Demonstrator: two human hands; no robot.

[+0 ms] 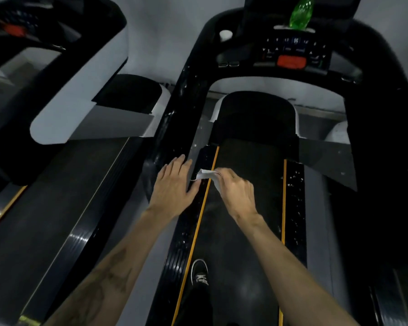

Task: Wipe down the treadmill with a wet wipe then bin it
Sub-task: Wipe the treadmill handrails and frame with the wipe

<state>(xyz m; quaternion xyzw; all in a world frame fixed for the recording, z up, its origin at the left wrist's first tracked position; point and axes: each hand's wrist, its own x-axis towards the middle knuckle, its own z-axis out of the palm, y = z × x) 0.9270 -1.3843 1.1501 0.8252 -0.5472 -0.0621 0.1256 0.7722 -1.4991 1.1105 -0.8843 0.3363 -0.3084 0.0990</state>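
While R hand [236,191] pinches wet wipe [206,174] just above treadmill [247,184] belt near its left orange stripe, L hand [174,182] lies flat, fingers straight, on treadmill's left side rail. Green bottle [300,12] atop treadmill console.

Both my forearms reach forward and down, my left hand [174,182] held flat with straight fingers spread and palm down, my right hand [236,187] just beside it with fingers curled, pinching a wipe [204,174].
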